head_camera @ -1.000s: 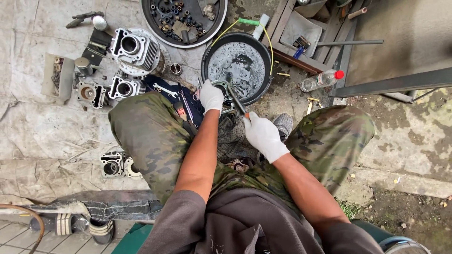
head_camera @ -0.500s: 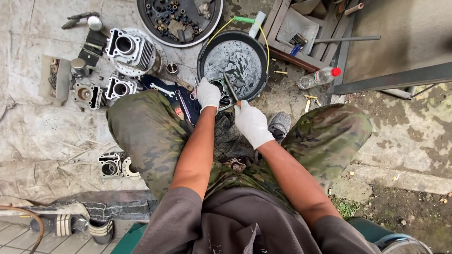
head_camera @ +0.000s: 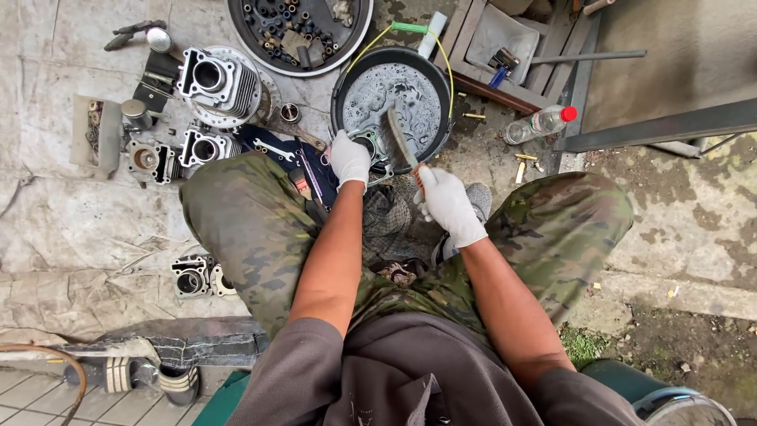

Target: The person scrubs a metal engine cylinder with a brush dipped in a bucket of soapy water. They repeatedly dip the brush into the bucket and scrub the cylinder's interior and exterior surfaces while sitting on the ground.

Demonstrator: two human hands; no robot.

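Note:
I sit over a black basin of soapy grey liquid on the ground. My left hand, in a white glove, grips a metal engine part at the basin's near rim. In its own white glove, my right hand holds a brush by the handle, its bristle head lying over the part and the liquid. My knees in camouflage trousers frame both hands.
Cylinder blocks and smaller engine parts lie on a dirty tarp to the left. A round tray of small parts is at the top. A plastic bottle with red cap lies right of the basin, by a wooden pallet.
Both hands have shifted slightly forward toward the basin. The brush now lies over the part at the basin's rim.

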